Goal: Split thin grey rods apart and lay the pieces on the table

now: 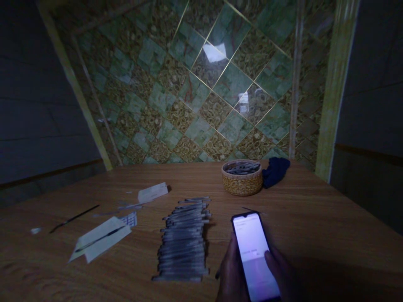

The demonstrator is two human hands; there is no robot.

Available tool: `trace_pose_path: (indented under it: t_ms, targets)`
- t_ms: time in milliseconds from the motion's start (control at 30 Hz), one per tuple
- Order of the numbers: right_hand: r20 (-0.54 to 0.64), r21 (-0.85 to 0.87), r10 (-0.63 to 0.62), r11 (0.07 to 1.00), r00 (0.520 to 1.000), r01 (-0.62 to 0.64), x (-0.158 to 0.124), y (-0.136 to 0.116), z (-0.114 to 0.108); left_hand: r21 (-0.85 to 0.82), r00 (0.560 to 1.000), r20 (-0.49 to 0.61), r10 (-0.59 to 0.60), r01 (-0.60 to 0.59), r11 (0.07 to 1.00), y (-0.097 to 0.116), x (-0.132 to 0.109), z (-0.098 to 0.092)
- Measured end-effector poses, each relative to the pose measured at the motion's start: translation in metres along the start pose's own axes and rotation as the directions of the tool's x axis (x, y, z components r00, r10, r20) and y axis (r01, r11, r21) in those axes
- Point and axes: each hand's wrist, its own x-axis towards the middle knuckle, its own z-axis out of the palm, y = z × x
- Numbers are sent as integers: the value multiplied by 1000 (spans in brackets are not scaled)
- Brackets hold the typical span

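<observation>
A smartphone (254, 256) with a bright, lit screen stands out at the lower right, tilted toward me. My left hand (231, 272) wraps round its left side. On the other side my right hand (281, 268) grips the phone's edge, its thumb over the screen. Both hands are dark and partly cut off by the bottom of the view. To their left, a long stack of thin grey pen-like sticks (182, 245) lies in a row on the wooden table (330, 235). A thin dark stick (248, 209) lies just beyond the phone.
A woven basket (242, 184) full of similar sticks stands farther back, with a dark cloth (276, 171) beside it. At left lie a folded paper (103, 247) with a dark thin tool on it, a white box-like piece (153, 192) and a dark brush-like stick (74, 218). A tiled wall (201, 130) rises behind.
</observation>
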Motion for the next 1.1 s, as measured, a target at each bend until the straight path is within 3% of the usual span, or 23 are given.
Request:
trace_pose_path:
  t_ms: [167,400,567,633,733,933,1100]
  targets:
    - [-38,-16,12,1000,999,-13,3,5,-2,7,1000,6,-15,15,1000,2,2,0]
    - [-4,2,-34,999,999,34,-5,-11,-6,-11,999,13,-46,46,999,-1,3,0]
    - [-42,12,-124,992,991,124,-14,-7,-14,-12,999,21,29,-29,1000,-4,-3,5]
    - [-50,21,-154,988,987,155,-13,-5,-15,44,993,38,110,-111,993,-5,-7,5]
    - [-35,78,-87,993,996,90,-6,-6,-10,124,981,61,182,-188,974,-7,-9,2]
    - [-33,129,53,990,998,-48,5,-5,-3,148,997,-6,80,-78,986,-13,2,-17]
    - [-16,196,135,972,991,-130,3,-6,-3,205,992,-44,114,-103,973,-18,5,-33]
